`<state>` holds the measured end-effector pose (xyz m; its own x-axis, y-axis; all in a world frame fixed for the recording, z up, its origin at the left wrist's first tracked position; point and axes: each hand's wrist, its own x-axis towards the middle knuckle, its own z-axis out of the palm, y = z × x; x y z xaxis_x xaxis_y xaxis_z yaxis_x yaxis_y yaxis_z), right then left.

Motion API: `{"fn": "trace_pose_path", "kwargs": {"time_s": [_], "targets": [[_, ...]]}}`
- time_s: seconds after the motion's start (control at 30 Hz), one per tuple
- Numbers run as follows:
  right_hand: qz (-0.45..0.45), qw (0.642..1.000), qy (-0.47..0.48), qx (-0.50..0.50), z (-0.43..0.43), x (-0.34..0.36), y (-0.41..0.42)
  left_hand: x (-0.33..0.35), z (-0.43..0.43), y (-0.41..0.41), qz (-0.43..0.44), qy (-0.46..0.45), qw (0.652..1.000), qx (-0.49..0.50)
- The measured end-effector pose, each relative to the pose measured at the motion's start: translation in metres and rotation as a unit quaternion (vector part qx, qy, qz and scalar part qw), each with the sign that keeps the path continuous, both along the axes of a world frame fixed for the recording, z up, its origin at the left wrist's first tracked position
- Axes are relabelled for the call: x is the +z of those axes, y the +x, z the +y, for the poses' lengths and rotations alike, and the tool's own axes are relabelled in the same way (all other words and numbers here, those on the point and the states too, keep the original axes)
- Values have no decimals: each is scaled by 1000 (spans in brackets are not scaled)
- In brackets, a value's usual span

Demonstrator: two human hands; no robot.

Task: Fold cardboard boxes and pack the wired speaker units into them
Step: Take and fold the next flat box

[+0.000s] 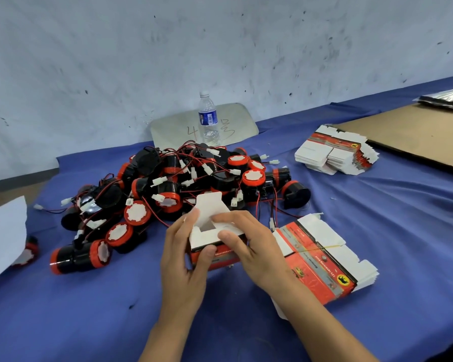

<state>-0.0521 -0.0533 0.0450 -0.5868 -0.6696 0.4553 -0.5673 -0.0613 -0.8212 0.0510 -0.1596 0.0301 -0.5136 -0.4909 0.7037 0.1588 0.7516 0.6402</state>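
At the far left a white sheet (3, 231) is seen on the blue-covered table (89, 322), with a stray speaker unit (29, 250) half hidden under its edge. Next to it a large heap of speaker units (173, 184) is piled, wires tangled, none of them boxed; a water bottle (208, 118) stands behind the heap. Just in front of the heap the box (215, 253) is held above the table between both hands. It is gripped by the left hand (183, 259), thumb pressed on the red front face and fingers held together behind the left side. The right hand (249, 249) is curled over the top, fingers together across the white flaps and thumb pressing the front flap down. One tuck flap stands upright, so this end is judged only partly closed (whether a unit is inside cannot be told). To the right a banded bundle of flat boxes (322, 262) lies touching the right wrist, and a second stack of flat boxes (335, 152) lies farther back, near a cardboard sheet (416, 137). No finished box is visible, so nearly all the folding and packing is judged to remain.
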Motion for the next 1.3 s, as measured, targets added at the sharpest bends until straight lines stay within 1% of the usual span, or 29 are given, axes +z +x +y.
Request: {"fn": "trace_pose_path", "kwargs": {"time_s": [0.07,0.17,0.27,0.43,0.53,0.73,0.83,0.93,1.13,1.23,1.3], "targets": [[12,1000,-13,-13,2,4,0,1,2,0,7,12,1000,1],[-35,997,-65,24,6,10,2,6,9,2,18,117,992,-36],[-77,989,-102,72,10,13,5,9,11,2,15,208,975,-80],[-147,974,-137,101,11,15,8,6,8,-1,-23,325,938,-118],[-168,969,-147,110,9,14,7,7,10,-1,-20,363,922,-132],[-240,950,-111,165,5,9,6,5,13,-4,-22,424,891,-160],[-254,947,-134,141,1,7,8,3,18,-7,-28,450,881,-143],[-289,935,-164,122,-1,7,12,2,24,-10,-32,484,863,-143],[-351,909,-166,153,1,11,16,5,26,-11,-40,540,830,-136],[-347,912,-148,157,2,9,13,3,23,-11,-45,548,825,-134],[-351,911,-144,161,2,6,10,6,23,-8,-49,568,809,-146]]}}
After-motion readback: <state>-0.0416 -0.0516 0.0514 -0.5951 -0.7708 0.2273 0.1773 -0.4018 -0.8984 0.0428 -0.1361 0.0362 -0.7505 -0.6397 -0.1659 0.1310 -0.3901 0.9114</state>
